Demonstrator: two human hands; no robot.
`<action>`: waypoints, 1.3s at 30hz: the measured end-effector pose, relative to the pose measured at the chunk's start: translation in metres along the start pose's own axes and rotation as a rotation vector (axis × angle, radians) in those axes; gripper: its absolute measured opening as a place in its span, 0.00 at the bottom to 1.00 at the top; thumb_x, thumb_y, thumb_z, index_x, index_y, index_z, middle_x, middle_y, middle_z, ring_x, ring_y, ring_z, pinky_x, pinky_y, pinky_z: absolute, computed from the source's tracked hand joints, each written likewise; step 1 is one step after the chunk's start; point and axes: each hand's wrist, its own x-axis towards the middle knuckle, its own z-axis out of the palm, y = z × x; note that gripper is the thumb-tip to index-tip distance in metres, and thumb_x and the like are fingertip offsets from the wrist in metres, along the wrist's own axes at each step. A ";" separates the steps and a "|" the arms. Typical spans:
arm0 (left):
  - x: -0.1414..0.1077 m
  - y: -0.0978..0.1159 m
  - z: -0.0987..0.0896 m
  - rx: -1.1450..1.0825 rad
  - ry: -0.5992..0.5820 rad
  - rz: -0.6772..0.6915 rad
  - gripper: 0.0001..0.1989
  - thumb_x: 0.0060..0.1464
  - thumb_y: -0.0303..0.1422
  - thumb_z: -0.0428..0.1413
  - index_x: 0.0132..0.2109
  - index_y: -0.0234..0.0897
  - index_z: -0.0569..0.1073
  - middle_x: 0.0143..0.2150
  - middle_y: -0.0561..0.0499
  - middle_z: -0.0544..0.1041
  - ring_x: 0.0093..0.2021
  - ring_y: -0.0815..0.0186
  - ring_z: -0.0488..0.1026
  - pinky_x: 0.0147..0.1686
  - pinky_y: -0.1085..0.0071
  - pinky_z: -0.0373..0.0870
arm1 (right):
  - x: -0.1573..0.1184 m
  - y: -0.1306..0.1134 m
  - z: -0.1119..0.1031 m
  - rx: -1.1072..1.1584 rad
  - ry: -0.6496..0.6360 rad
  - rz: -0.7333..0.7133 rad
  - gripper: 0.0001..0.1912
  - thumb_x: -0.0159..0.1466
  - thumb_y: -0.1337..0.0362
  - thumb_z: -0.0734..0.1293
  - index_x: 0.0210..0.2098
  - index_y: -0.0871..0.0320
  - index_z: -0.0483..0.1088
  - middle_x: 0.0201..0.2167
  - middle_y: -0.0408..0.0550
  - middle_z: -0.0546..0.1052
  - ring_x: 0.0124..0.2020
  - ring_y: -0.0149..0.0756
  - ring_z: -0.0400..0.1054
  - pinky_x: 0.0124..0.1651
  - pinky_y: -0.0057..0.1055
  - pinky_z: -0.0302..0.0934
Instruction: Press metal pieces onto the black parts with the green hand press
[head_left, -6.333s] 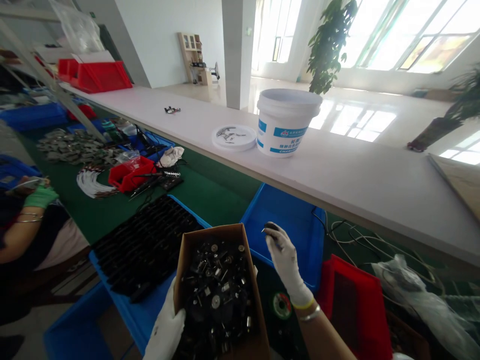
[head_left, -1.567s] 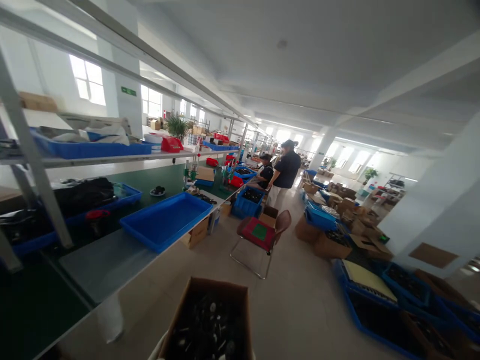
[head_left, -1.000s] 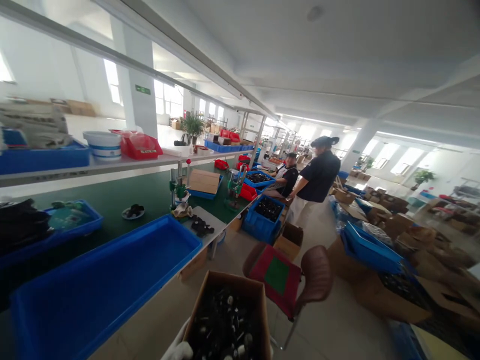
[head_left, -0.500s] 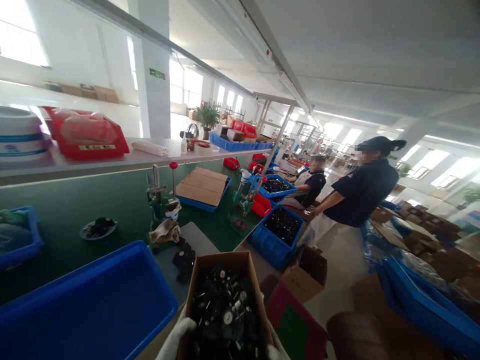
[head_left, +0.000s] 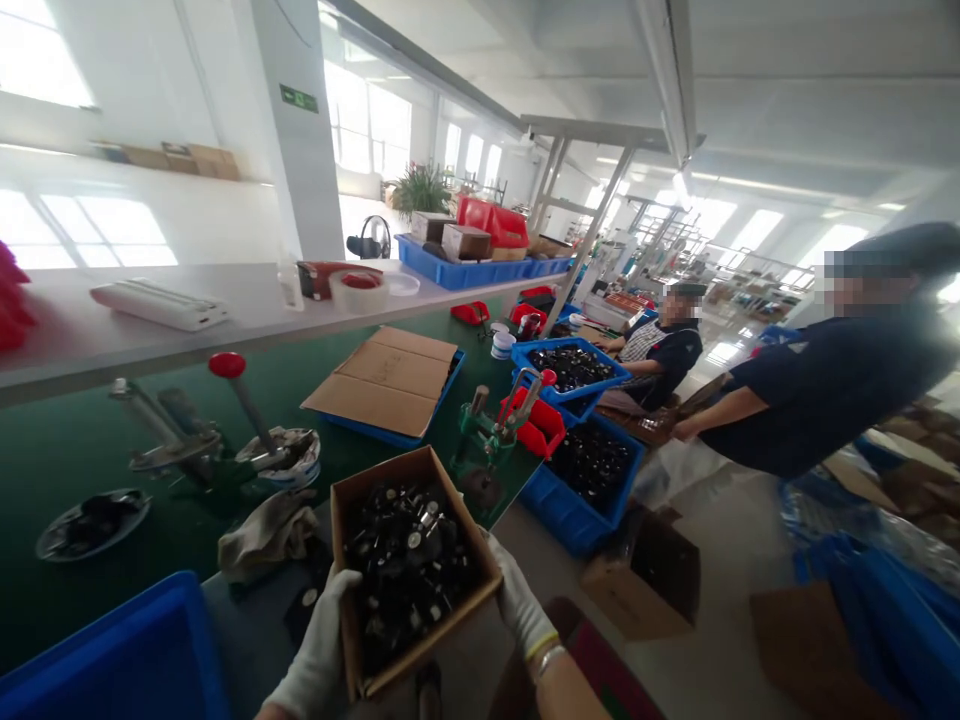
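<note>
A cardboard box (head_left: 346,600) full of small black parts (head_left: 409,560) with metal pins hangs between my two gloved hands, tilted, over the front edge of the green bench. My left hand (head_left: 322,635) wears a white glove and grips the box's left wall. On the right wall, my right hand (head_left: 517,598), also in a white glove, has its fingers closed on the box. A crumpled cloth (head_left: 266,540) lies left of the box. Just beyond the box, a green hand press (head_left: 487,440) stands on the bench.
Another press (head_left: 176,440) with a red knob stands left. Flattened cardboard (head_left: 386,378) covers a blue tray. Blue bins (head_left: 577,540) of black parts are at right, near a seated person (head_left: 660,345) and a standing person (head_left: 810,390). A blue tray (head_left: 112,660) lies lower left.
The box, held in both hands, has moved up and left in view and turned. Both hands show more fully. The view has shifted closer to the bench, and the standing person appears larger.
</note>
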 end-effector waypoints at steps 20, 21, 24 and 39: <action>0.068 -0.013 0.027 0.145 0.163 0.310 0.13 0.49 0.38 0.60 0.41 0.38 0.73 0.46 0.45 0.79 0.61 0.49 0.71 0.67 0.57 0.62 | 0.109 0.051 0.004 0.037 0.113 0.175 0.35 0.42 0.65 0.64 0.50 0.59 0.80 0.49 0.49 0.82 0.54 0.50 0.74 0.62 0.40 0.65; 0.069 -0.015 0.026 0.163 0.167 0.312 0.14 0.49 0.37 0.60 0.42 0.37 0.73 0.46 0.44 0.78 0.62 0.49 0.70 0.68 0.57 0.60 | 0.109 0.050 0.004 0.029 0.114 0.172 0.35 0.42 0.65 0.64 0.50 0.60 0.80 0.48 0.50 0.83 0.54 0.50 0.74 0.61 0.40 0.66; 0.074 -0.021 0.024 0.217 0.193 0.312 0.16 0.48 0.35 0.60 0.45 0.38 0.73 0.47 0.43 0.77 0.61 0.48 0.70 0.69 0.56 0.58 | 0.111 0.048 0.003 0.008 0.123 0.157 0.35 0.42 0.66 0.64 0.49 0.60 0.81 0.46 0.50 0.83 0.53 0.50 0.75 0.60 0.40 0.66; -0.013 -0.085 0.024 0.121 0.377 0.418 0.32 0.51 0.46 0.60 0.62 0.43 0.67 0.73 0.45 0.64 0.75 0.50 0.54 0.75 0.60 0.48 | 0.118 0.048 -0.018 -0.170 -0.045 0.172 0.35 0.43 0.64 0.68 0.52 0.58 0.79 0.56 0.52 0.79 0.61 0.52 0.70 0.67 0.42 0.62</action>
